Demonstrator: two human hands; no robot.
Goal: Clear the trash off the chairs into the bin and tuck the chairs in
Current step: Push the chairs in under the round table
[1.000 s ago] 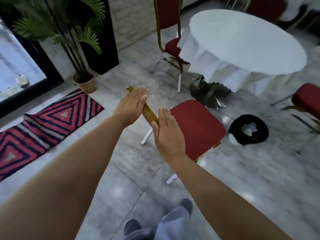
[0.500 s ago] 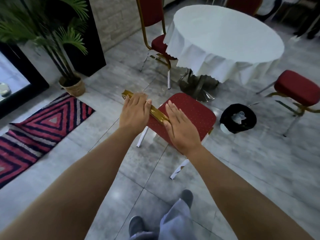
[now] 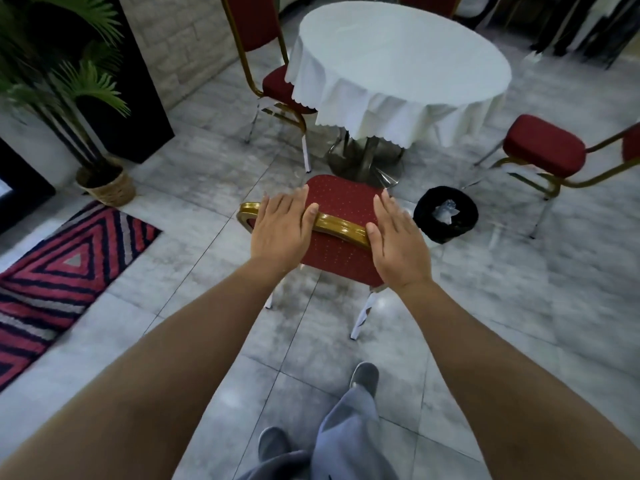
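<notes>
— Where is the chair against the hands?

— At the centre of the view, its gold top rail running from 9 to 3 o'clock under both palms. The left hand lies flat on the rail's 9 o'clock end, its fingers straight, close together and pointing to 12 o'clock over the seat, the thumb lying along the rail. The right hand rests on the 3 o'clock end, fingers likewise straight and side by side. Neither hand curls round the rail.

— Any containers?

— A round black bin stands on the floor at 3 o'clock of the chair, just beside it. Crumpled pale trash lies inside. At 9 o'clock, well apart, a woven basket holds a palm plant.

— How does the chair look?

— Red dotted padding, gold frame, white legs. Its seat points to 12 o'clock, toward the round tabletop under a white cloth; the seat's front edge lies near the table's metal base. A second red chair sits at 11 o'clock with its seat partly under the cloth, and a third chair stands at 2 o'clock, apart from the table.
</notes>
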